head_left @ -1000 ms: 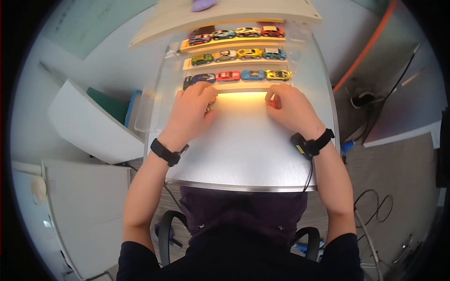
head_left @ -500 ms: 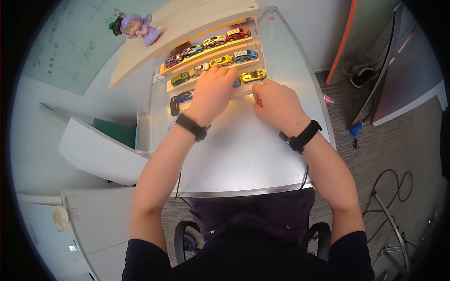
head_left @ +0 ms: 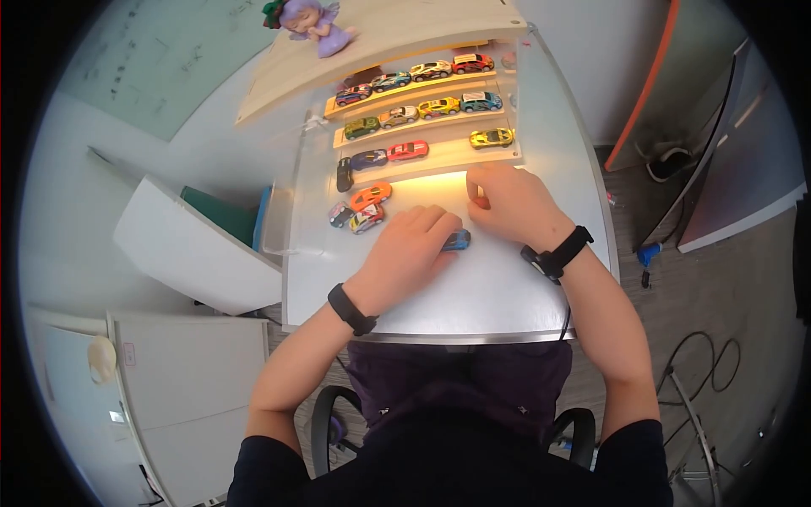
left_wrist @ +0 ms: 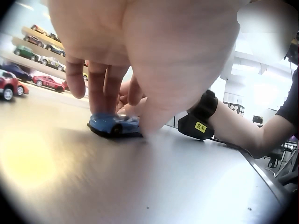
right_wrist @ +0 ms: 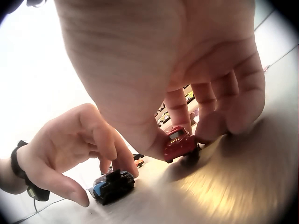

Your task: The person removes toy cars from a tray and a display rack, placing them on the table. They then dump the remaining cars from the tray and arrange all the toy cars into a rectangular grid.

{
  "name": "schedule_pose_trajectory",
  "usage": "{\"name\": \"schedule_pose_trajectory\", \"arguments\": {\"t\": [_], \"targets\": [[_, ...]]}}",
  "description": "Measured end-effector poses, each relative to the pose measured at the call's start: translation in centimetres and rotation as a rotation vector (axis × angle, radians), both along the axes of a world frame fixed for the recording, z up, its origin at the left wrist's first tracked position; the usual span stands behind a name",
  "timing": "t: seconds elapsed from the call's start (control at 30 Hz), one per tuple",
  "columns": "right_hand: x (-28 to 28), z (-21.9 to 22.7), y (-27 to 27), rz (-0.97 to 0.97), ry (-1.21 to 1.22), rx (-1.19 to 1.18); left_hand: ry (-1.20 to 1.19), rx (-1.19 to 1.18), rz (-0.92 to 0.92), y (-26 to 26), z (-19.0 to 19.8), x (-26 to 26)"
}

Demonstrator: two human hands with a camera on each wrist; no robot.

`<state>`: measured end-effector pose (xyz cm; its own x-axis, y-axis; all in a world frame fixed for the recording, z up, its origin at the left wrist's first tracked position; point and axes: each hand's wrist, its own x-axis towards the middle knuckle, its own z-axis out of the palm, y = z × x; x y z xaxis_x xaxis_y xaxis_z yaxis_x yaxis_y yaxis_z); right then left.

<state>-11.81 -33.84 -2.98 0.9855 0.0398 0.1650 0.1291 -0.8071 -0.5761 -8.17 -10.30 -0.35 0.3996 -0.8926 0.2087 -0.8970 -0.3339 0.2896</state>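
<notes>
My left hand (head_left: 404,252) holds a blue toy car (head_left: 459,241) low over the metal table, fingers on its top and thumb at its end. In the right wrist view, that car's dark underside faces the camera. My right hand (head_left: 514,200) pinches a small red toy car (right_wrist: 180,143) between thumb and finger, in front of the rack's lit lower edge. An orange toy car (head_left: 371,196), a white-and-red toy car (head_left: 367,220) and a third small toy car (head_left: 340,215) stand together left of my hands. On the lowest shelf (head_left: 456,160), a gap separates a red car (head_left: 409,150) from a yellow car (head_left: 492,138).
Two higher shelves carry rows of toy cars (head_left: 439,106). Above them a wooden top (head_left: 405,34) bears a purple figurine (head_left: 314,32). Clear plastic panels flank the rack. The metal table (head_left: 507,304) has its front edge close to my body.
My left hand reached to the lowest shelf, then came back toward me with the blue car from there. My right hand stays near the rack with the red car. The head view shifted.
</notes>
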Motion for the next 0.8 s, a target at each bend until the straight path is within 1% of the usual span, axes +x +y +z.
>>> {"name": "schedule_pose_trajectory", "arguments": {"t": [0.13,0.23,0.33,0.43,0.53,0.63,0.73,0.8], "targets": [[-0.3,0.8,-0.1,0.019,0.036,-0.011,0.028,0.075,0.001,0.4,0.7,0.4],[-0.2,0.1,-0.2,0.042,-0.055,-0.022,-0.013,0.072,-0.007,0.6,0.0,0.8],[0.0,0.5,0.2,-0.016,-0.086,-0.035,-0.029,0.025,0.096,0.1,-0.1,1.9],[0.9,-0.1,0.1,-0.08,-0.162,0.006,-0.171,-0.009,0.202,-0.9,-0.8,4.5],[1.0,-0.2,0.1,-0.101,-0.231,0.088,-0.176,-0.178,0.217,-1.3,-0.4,5.2],[0.9,0.0,0.2,-0.111,-0.228,0.078,-0.129,-0.053,0.33,1.1,1.1,4.5],[0.5,0.9,0.2,-0.102,-0.159,0.012,-0.207,0.093,0.46,4.4,1.4,3.6],[0.7,0.5,0.2,-0.11,-0.167,0.006,-0.206,0.123,0.473,5.9,0.6,3.5]]}}
